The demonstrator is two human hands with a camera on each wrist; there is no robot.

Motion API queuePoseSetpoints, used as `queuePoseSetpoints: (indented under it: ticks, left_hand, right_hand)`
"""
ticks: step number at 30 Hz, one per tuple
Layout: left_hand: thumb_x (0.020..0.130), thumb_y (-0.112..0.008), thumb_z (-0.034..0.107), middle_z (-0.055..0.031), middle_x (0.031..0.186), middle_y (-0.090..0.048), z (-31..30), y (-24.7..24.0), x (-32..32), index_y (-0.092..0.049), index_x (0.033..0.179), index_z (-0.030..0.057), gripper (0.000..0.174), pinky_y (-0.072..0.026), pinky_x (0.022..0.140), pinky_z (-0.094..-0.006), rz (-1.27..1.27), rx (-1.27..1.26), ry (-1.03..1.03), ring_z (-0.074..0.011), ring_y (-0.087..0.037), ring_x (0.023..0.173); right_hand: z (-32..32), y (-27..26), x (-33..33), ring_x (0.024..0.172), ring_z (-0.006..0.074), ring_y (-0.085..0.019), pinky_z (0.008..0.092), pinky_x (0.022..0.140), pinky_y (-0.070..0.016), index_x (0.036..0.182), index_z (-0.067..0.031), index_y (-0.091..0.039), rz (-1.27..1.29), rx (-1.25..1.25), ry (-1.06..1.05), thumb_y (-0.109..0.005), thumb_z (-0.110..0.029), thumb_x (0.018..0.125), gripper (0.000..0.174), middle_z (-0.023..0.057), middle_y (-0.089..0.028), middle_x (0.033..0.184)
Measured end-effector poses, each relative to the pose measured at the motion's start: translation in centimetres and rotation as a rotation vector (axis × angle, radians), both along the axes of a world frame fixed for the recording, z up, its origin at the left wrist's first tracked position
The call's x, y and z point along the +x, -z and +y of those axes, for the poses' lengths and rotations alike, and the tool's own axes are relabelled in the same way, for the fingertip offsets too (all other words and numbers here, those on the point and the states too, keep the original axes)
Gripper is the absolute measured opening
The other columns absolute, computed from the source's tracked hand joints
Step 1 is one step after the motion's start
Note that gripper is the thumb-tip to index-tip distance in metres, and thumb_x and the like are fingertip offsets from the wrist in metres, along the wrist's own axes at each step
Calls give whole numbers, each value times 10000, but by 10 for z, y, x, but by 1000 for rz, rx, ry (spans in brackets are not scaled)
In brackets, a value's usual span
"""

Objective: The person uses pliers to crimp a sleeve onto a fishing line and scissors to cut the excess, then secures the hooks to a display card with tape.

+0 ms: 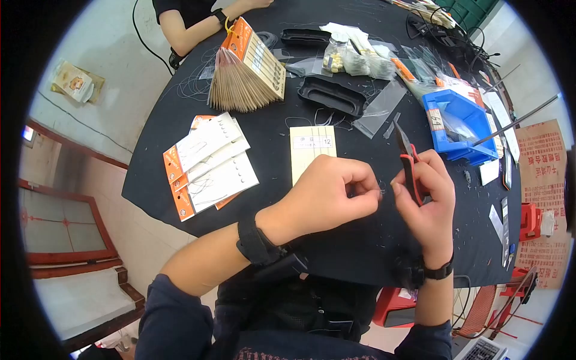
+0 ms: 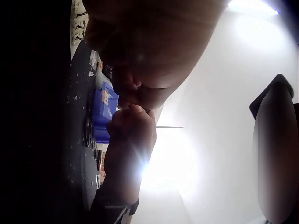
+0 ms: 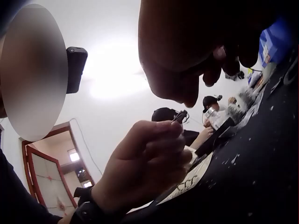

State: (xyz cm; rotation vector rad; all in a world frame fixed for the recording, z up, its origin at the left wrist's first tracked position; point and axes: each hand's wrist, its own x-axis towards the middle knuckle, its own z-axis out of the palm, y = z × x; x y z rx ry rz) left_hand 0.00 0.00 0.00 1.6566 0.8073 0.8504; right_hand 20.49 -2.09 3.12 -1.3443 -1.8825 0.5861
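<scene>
My left hand (image 1: pixel 327 192) pinches a small dark wire-like piece (image 3: pixel 180 115) between thumb and forefinger; its exact kind I cannot tell. Close to its right, my right hand (image 1: pixel 431 201) holds pliers (image 1: pixel 409 159) with red-and-black handles, the dark jaws pointing up and away from me. The thumb and fingertips of that hand face the left fingertips. Beyond the left wrist lies a pale yellow card (image 1: pixel 312 147) with a white label reading 12, its lower part hidden by the left hand. In the left wrist view both hands are dark and meet near the fingertips.
White cards with orange ends (image 1: pixel 210 165) lie stacked at left, behind them a fanned card bundle (image 1: pixel 249 75). Black trays (image 1: pixel 333 96), a jar (image 1: pixel 335 55) and plastic bags sit at the back. A blue bin (image 1: pixel 441 147) stands right. Another person's arm (image 1: pixel 195 33) rests across the table.
</scene>
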Motion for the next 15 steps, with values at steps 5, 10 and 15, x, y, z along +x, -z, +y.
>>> queuePoseSetpoints:
  ticks: [5,10,15]
  left_hand:
    - [862,-653,100,29,714,-626,0,-8,-2,-691,855,6,102,-351,526,-176,-85,-103,-68,10,-462,594]
    - [880,-643,96,32,725,-627,1,-15,-9,-684,868,-9,113,-353,530,-168,-154,-132,-104,15,-462,599]
    - [880,-641,88,30,724,-628,0,-14,-11,-680,866,-16,113,-348,521,-167,-186,-105,-144,17,-450,586]
  right_hand:
    - [4,-2,11,752,188,-499,288,698,-401,822,9,-610,106,2,-20,-697,-126,793,163,76,-502,849]
    - [5,-4,17,748,191,-486,286,691,-388,788,4,-605,73,112,-106,-715,-144,715,198,72,-471,837]
    - [4,-8,18,688,203,-469,289,630,-367,699,-10,-600,-11,37,-204,-694,-128,600,180,78,-440,787]
